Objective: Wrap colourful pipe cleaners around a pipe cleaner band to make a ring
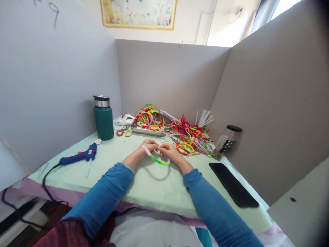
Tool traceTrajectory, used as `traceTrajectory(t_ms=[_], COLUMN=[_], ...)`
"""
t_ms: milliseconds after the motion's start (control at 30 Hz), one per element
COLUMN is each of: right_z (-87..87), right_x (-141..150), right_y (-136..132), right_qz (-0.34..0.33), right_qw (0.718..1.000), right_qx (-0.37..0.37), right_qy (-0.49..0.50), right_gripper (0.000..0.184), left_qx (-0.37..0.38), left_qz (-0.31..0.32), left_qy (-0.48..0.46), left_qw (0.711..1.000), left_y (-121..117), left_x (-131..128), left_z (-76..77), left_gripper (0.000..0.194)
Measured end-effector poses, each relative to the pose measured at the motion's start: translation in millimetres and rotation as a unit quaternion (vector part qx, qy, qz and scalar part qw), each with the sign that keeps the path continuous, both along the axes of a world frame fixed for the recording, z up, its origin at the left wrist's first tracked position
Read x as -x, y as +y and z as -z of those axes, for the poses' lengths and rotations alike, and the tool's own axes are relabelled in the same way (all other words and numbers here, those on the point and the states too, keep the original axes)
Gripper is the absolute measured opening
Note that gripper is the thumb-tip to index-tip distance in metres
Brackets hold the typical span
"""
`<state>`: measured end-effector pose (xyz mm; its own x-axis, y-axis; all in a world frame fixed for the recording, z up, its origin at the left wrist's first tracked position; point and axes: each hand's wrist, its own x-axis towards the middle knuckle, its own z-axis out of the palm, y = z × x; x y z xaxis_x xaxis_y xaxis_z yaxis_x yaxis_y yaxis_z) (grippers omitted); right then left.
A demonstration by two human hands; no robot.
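Note:
A curved loop of fuzzy pipe cleaner (159, 162), with pale pink, bright green and lilac stretches, hangs over the table between my hands. My left hand (149, 146) is closed, its fingers pinching at the loop near the far side. Close against it, my right hand (170, 152) also pinches there with thumb and fingers pressed together. The fingertips nearly meet, and the exact spot they grip is partly hidden. The loop's shadow falls on the pale green table cover (154, 185) below.
A metal tray (147, 131) of colourful rings and a heap of pipe cleaners (190, 132) stand at the back. Scissors (128, 132) lie beside the tray. On the left are a green bottle (104, 121) and a blue glue gun (79, 157); on the right, a black phone (232, 183) and a clear container (228, 140).

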<state>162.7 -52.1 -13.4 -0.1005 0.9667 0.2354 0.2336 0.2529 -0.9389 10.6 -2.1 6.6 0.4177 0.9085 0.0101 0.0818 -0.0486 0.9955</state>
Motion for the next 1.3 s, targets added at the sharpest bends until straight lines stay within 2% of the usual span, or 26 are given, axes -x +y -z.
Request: traceTrajectory(t_ms=[333,500,867,1300], right_z=[0.9,-0.4,2.2,-3.3], right_x=[0.1,0.4,0.3,0.5], right_y=[1.5,0.1,1.3,-2.5], right_qz=[0.003,0.009,0.003,0.013], right_qw=[1.0,1.0,1.0,1.0], right_qx=[0.002,-0.002,0.0,0.0], right_qy=[0.003,0.002,0.009,0.0], right_gripper=[0.025,0.025,0.023,0.02], left_qx=[0.014,0.016,0.002,0.007], left_qz=[-0.008,0.004,-0.012,0.01], left_qy=[0.002,0.013,0.023,-0.011], left_qw=[1.0,1.0,1.0,1.0], left_y=[-9.4,-7.9,-10.1,-2.4], left_x=[-2.1,-1.2,-0.9,-0.2], left_z=[-6.8,-5.7,-5.4,1.2], left_gripper=[0.008,0.013,0.007,0.019])
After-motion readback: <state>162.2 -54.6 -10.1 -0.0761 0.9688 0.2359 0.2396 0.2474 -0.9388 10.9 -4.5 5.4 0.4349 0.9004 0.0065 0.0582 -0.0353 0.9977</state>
